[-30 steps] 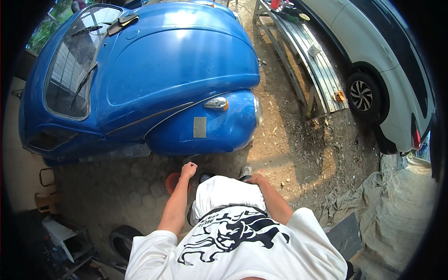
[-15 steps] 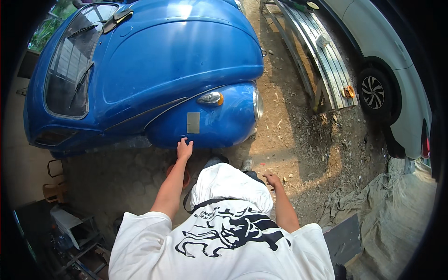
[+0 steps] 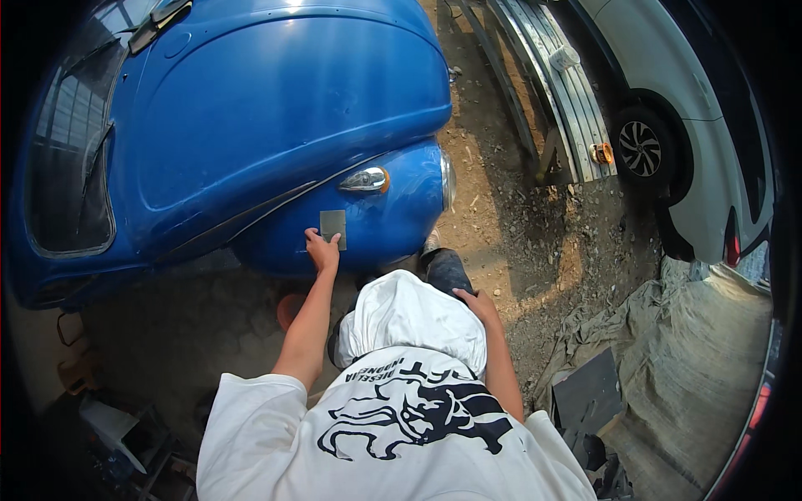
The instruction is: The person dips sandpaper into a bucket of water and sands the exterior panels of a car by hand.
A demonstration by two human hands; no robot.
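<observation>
My left hand (image 3: 322, 249) is at the front fender of a blue car (image 3: 276, 100), its thumb and fingers apart. The thumb overlaps the lower part of a grey rectangular sheet (image 3: 332, 224) lying flat on the fender; it looks like sandpaper. I cannot tell whether the hand presses on the sheet or only hovers over it. Just above the sheet sits a chrome turn signal (image 3: 364, 180) with an orange lens. At my dark-trousered knee (image 3: 448, 271) is my right hand (image 3: 476, 305), forefinger stretched out, with nothing visible in it.
A slatted metal bench (image 3: 576, 108) stands right of the blue car, bearing a white container (image 3: 564, 58) and an orange roll (image 3: 601, 153). Beyond it is a light-coloured car (image 3: 710, 125). A reddish round object (image 3: 290, 311) is on the ground by my left forearm; a tarp (image 3: 668, 359) lies at right.
My left hand has moved from below the sheet up to its lower edge. My right hand has come in to my knee. The view has shifted, and the blue car sits further left.
</observation>
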